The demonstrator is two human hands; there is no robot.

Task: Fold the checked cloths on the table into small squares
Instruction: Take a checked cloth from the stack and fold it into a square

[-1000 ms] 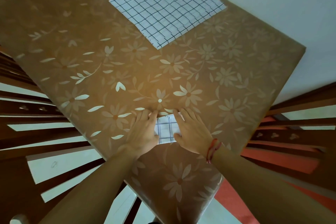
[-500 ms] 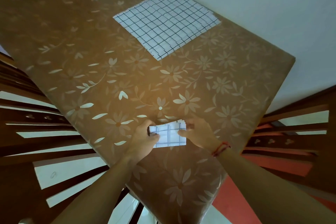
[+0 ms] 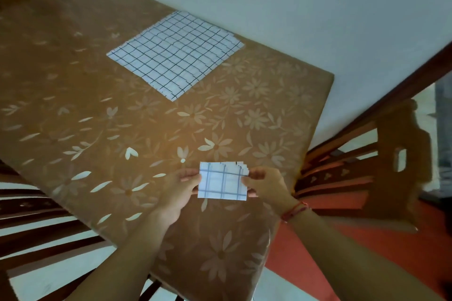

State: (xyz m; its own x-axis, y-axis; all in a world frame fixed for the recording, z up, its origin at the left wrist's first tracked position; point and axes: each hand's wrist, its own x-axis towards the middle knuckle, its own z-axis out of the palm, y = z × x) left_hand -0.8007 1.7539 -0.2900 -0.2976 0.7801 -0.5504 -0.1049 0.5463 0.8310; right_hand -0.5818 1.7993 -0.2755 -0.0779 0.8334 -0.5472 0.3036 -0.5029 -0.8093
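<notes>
White checked cloth (image 3: pixel 223 181), folded small, sits pinched between my left hand (image 3: pixel 179 188) and right hand (image 3: pixel 266 186) above the table's (image 3: pixel 73 110) near edge, another cloth (image 3: pixel 175 54) spread flat farther back.

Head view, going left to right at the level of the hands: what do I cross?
Left hand → folded cloth, pinched at its sides by both hands → right hand → wooden chair off to the right.
</notes>
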